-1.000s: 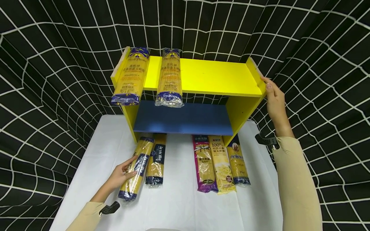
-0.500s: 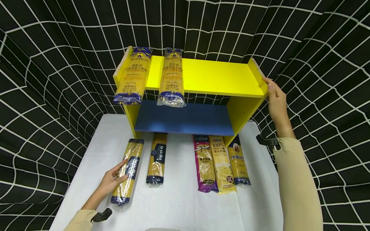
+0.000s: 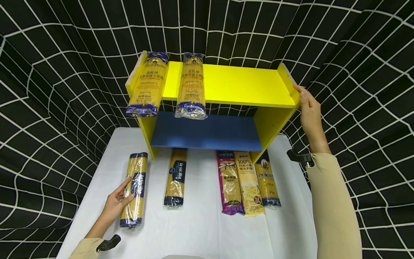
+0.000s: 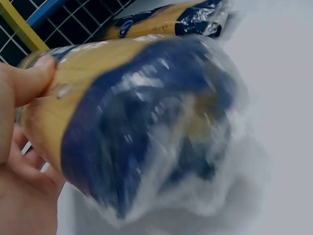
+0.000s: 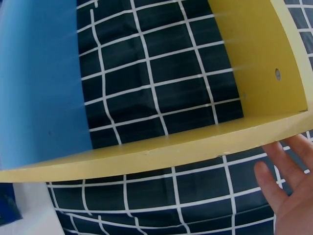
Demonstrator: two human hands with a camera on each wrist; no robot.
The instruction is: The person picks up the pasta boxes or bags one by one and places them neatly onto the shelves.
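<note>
My left hand point(image 3: 114, 203) grips a la sicilia spaghetti pack point(image 3: 138, 185) by its side, at the left of the white table. In the left wrist view the thumb point(image 4: 36, 81) lies along the top of that pack and the fingers go round beneath; its crinkled dark blue end point(image 4: 146, 127) faces the camera. A second la sicilia pack point(image 3: 174, 178) lies flat to the right, its far end under the shelf. High on the right, my right hand point(image 3: 311, 115) touches the shelf's yellow side panel point(image 5: 161, 152) with extended fingers.
Two Moli spaghetti packs point(image 3: 150, 84) lie on the yellow top board point(image 3: 240, 84), overhanging its front. Below it is a blue shelf board point(image 3: 205, 133). A purple-edged pasta pack point(image 3: 230, 183), a pale yellow pack point(image 3: 249, 187) and an ankara pack point(image 3: 267, 183) lie at the right.
My left hand has carried the held spaghetti pack leftward, away from the shelf and the other la sicilia pack; it now lies more nearly straight. The right hand stays at the side panel.
</note>
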